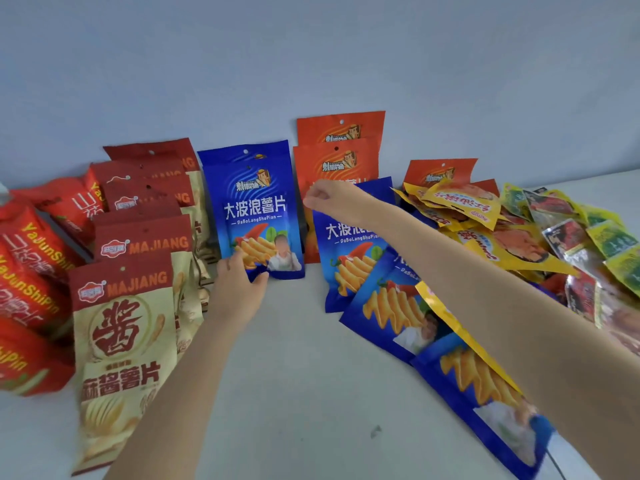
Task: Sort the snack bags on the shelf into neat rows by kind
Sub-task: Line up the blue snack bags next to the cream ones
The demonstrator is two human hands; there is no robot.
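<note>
Blue chip bag (pixel 252 202) stands against the wall between the Majiang bags (pixel 138 244) and orange bags (pixel 339 157); left hand (pixel 239 289) pinches its bottom edge; right hand (pixel 329 199) curls over a second blue bag (pixel 349 265), grip unclear.

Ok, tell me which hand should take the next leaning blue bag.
Right: the right hand sits at the top of the leaning blue bag; the left hand holds the upright blue bag.
</note>
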